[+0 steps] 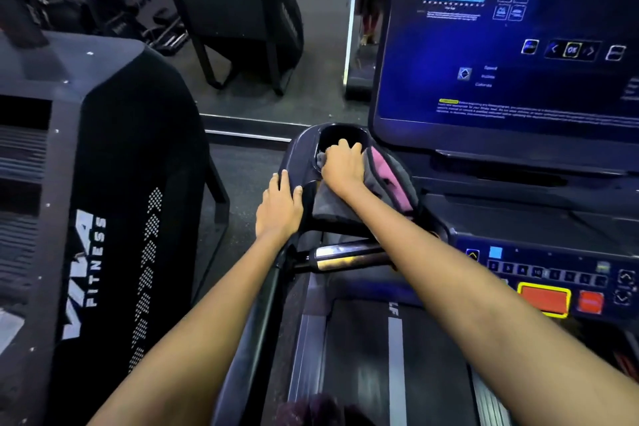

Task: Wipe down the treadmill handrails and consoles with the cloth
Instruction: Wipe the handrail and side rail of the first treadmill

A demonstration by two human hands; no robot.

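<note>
Both hands are at the left corner of the treadmill console. From the head view, the right hand [342,162] presses down on the grey and pink cloth [387,183], its fingers curled over the cloth at the rim of the round cup holder [342,133]. The left hand [279,204] lies flat with relaxed fingers on the dark console edge [297,162], just beside the cloth, and holds nothing. I judge that the step in hand is wiping the cup holder corner of the console. Below the hands, the metal handrail bar [345,254] and the button panel [553,278] look not yet reached. Next, the cloth should probably go around the cup rim, then down to the handrail, with care not to press the red buttons [544,299].
</note>
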